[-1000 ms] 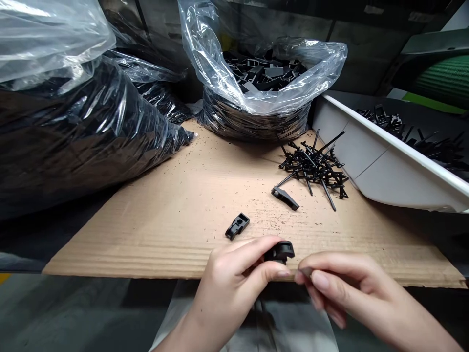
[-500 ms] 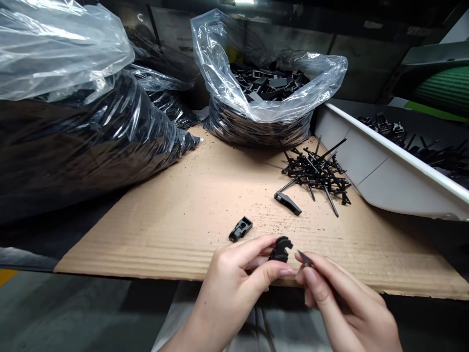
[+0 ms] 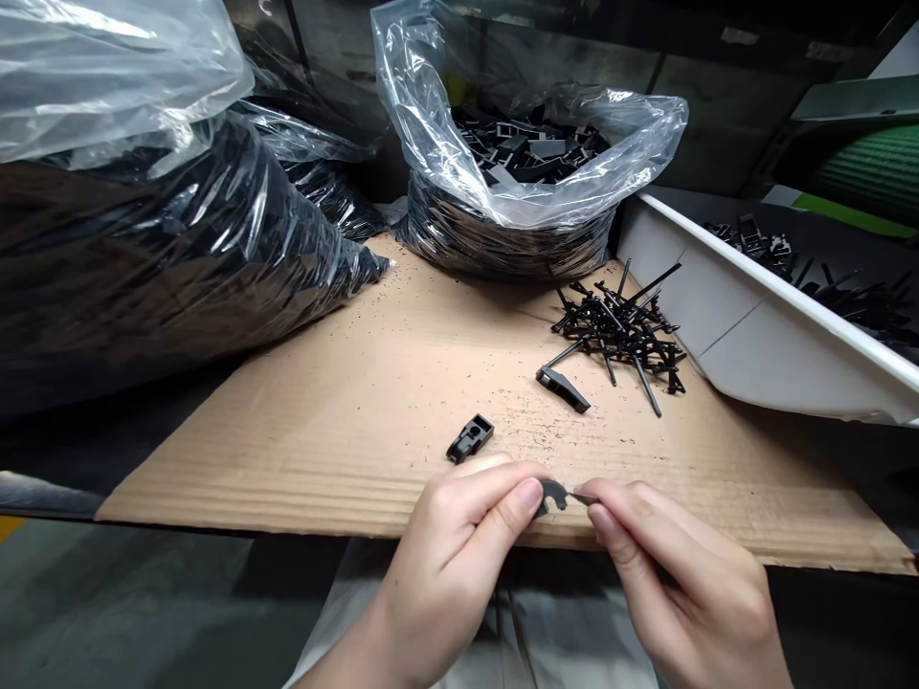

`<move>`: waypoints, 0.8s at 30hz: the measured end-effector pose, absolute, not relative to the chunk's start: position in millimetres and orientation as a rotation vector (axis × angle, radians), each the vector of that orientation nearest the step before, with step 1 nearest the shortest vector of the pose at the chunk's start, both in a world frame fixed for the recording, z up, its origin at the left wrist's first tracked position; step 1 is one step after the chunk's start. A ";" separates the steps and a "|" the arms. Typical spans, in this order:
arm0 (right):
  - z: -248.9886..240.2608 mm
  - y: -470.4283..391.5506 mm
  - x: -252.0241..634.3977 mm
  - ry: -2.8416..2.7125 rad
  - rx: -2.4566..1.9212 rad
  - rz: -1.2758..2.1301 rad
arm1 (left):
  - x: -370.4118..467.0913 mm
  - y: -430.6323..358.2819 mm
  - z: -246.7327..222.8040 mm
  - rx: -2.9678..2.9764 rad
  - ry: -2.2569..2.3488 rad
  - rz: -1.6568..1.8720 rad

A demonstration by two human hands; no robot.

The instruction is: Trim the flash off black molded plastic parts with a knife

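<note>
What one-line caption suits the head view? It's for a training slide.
Left hand pinches a small black plastic part while right hand brings a thin blade to it.

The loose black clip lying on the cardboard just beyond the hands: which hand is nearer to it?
Left. The left hand sits just below the loose black clip, almost under it. The right hand is farther off, down and to the right.
</note>
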State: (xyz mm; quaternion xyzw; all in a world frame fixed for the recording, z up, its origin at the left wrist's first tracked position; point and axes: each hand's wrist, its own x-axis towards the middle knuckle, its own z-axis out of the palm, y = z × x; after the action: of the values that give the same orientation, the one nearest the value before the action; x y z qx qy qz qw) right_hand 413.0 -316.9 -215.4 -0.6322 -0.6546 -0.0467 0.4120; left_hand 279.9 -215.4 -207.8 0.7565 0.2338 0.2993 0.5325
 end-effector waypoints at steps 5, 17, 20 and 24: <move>-212.9 -317.7 416.3 -1.713 -1.627 -0.089 | 279.6 -215.4 -209.7 1.922 0.583 0.758; -177.1 -313.2 432.7 -1.982 -1.596 0.548 | 280.1 -215.4 -209.8 2.002 0.597 0.777; -181.7 -317.1 435.2 -1.813 -1.654 0.531 | 280.5 -214.6 -210.3 2.007 0.603 0.736; -198.4 -317.2 425.2 -1.483 -1.730 0.277 | 281.1 -214.1 -207.5 1.967 0.618 0.677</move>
State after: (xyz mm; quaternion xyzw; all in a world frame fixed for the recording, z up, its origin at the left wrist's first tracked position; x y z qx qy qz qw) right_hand 425.2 -317.2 -198.4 -0.6873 -0.5891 0.1102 0.4105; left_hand 281.1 -214.1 -207.5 0.8016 0.2518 0.2759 0.4669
